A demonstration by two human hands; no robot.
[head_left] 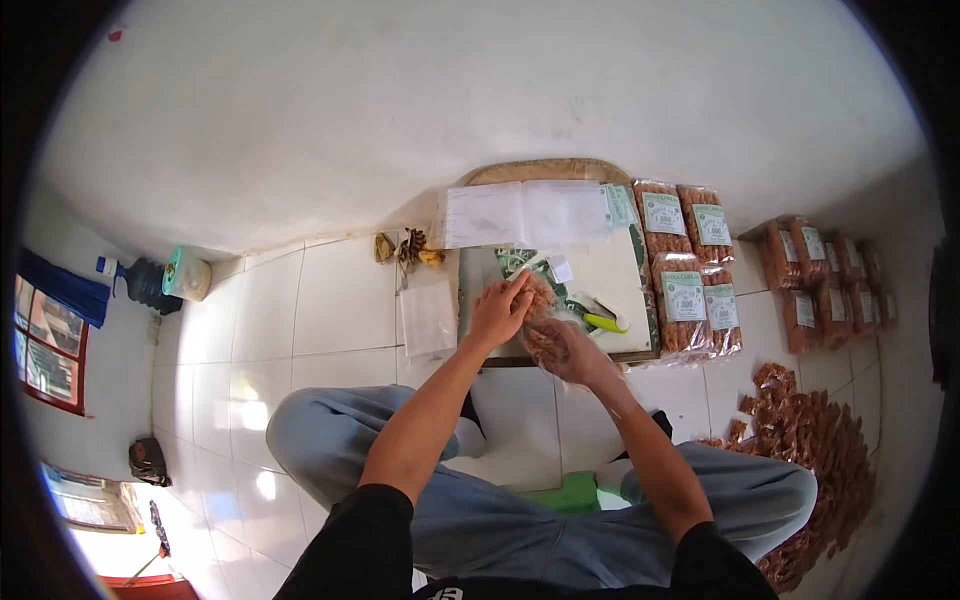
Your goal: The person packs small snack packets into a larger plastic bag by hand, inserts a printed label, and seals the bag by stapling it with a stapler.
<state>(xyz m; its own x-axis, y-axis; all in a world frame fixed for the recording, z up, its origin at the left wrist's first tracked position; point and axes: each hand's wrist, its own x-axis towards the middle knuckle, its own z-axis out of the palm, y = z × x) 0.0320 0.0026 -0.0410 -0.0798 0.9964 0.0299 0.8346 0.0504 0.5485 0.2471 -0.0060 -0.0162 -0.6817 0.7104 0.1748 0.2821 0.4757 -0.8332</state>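
Clear plastic bag (pixel 540 293), one, above the desk (pixel 613 270), partly hidden. Left hand (pixel 500 310): fingers extended against it. Right hand (pixel 570 354): closed on its near end. Alongside: one green-handled tool (pixel 608 323), four labelled packs (pixel 684 295).

The single view looks forward and steeply down from the wearer's head, close above the lap and forearms.
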